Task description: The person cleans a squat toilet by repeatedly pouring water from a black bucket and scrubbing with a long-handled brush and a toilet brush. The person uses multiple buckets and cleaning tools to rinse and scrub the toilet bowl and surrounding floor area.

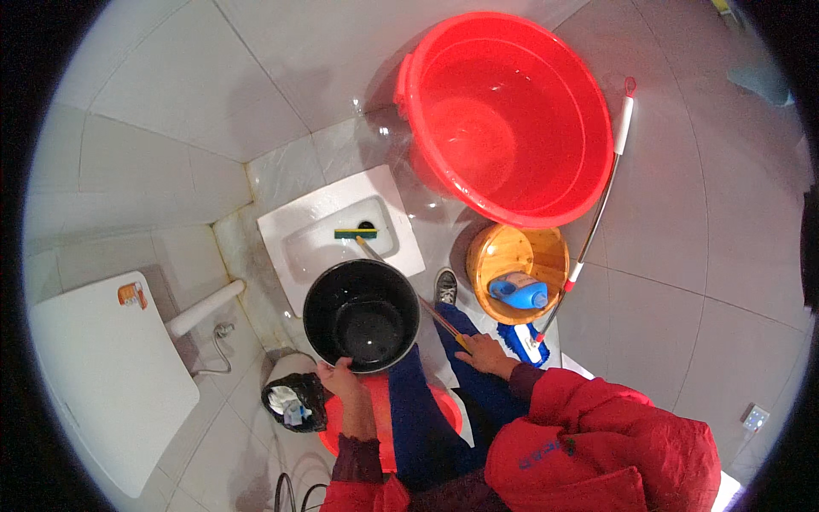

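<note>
My left hand (341, 379) grips the near rim of a black round bucket (370, 333), which is held above the near end of a white squat toilet (291, 237). A little liquid or wet shine shows inside the bucket. My right hand (489, 355) is closed around the orange-yellow grip of a long-handled scrub brush (356, 233). Its handle passes behind the bucket, which hides the middle part. The green and yellow brush head lies over the toilet bowl, right by the dark drain hole (366, 225).
A large red tub (512, 128) stands at the back. Nearer are a wooden bucket (477, 256) holding a blue bottle (521, 291) and a blue-headed mop (598, 205). At left are a white cistern (115, 377) and a black-lined bin (313, 400). A red basin (371, 409) sits by my legs.
</note>
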The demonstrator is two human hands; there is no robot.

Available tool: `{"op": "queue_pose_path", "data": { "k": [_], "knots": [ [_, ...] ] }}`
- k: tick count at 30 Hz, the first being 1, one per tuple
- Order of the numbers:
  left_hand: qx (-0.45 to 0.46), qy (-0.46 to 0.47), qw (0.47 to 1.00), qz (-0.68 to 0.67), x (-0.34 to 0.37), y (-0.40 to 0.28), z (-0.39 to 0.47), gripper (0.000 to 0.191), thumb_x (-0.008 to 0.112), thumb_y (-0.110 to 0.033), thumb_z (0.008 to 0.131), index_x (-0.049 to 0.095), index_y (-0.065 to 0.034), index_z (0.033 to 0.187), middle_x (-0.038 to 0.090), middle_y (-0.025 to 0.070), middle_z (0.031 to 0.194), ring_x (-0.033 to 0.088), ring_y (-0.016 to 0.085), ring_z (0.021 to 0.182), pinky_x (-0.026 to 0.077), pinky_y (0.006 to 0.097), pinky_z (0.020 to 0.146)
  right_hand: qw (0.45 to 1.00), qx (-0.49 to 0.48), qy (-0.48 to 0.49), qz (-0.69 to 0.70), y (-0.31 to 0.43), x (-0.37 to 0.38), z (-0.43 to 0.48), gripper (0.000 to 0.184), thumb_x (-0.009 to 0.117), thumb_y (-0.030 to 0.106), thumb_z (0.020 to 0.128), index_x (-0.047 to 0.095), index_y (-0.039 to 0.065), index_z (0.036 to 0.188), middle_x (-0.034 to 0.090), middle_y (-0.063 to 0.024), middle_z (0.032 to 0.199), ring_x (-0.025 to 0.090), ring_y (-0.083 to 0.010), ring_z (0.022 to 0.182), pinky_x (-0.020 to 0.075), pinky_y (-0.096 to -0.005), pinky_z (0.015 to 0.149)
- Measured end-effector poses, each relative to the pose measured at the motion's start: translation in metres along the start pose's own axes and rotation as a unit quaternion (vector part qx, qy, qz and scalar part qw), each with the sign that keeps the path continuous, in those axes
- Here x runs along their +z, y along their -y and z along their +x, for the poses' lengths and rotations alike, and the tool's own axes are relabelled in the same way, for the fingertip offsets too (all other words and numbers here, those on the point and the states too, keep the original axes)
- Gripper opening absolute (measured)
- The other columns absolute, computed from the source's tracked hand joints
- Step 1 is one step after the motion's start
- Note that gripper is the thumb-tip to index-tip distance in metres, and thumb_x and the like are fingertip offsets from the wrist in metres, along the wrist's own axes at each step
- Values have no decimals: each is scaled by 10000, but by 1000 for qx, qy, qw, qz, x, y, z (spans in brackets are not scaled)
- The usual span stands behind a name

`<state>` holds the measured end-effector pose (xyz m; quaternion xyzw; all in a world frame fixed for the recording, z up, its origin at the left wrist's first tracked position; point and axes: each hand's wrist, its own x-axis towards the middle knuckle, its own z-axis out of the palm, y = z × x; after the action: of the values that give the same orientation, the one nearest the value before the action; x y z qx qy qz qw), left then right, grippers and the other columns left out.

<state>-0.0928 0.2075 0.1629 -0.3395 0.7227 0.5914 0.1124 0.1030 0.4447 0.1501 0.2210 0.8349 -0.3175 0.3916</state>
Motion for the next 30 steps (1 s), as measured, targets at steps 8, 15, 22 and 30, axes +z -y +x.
{"op": "queue_pose_path", "data": {
  "k": [8, 15, 22, 30],
  "knots": [
    [57, 81, 994, 44, 24, -25, -25, 230, 545, 84, 545, 388, -44, 655, 454, -7, 723, 441, 119, 657, 379, 215, 610, 853, -38, 37, 520, 41, -55, -4, 595, 526, 420, 852, 338, 94, 1312, 523, -127, 1151, 557, -228, 957, 478, -363, 752],
    [154, 116, 977, 92, 22, -78, -67, 199, 545, 46, 631, 375, -46, 679, 376, -17, 679, 364, 94, 636, 327, 223, 584, 724, 59, 160, 669, 71, -78, 31, 219, 559, 205, 819, 573, 75, 994, 609, -35, 800, 558, -130, 630, 456, -278, 497],
    [259, 174, 949, -45, 52, -167, -97, 118, 478, -55, 836, 422, -20, 933, 466, 24, 783, 429, 91, 673, 373, 228, 594, 789, -28, 12, 614, 98, -211, 8, 303, 570, 182, 782, 556, 12, 1033, 591, -65, 868, 538, -148, 582, 450, -253, 433],
    [95, 245, 964, -26, 41, -135, -99, 151, 492, -82, 872, 478, -47, 1019, 540, 38, 812, 494, 96, 682, 406, 208, 601, 828, 33, -269, 492, -14, -392, -11, 273, 499, 126, 812, 559, -31, 1027, 621, -75, 832, 565, -142, 561, 483, -225, 474]
  ]
}}
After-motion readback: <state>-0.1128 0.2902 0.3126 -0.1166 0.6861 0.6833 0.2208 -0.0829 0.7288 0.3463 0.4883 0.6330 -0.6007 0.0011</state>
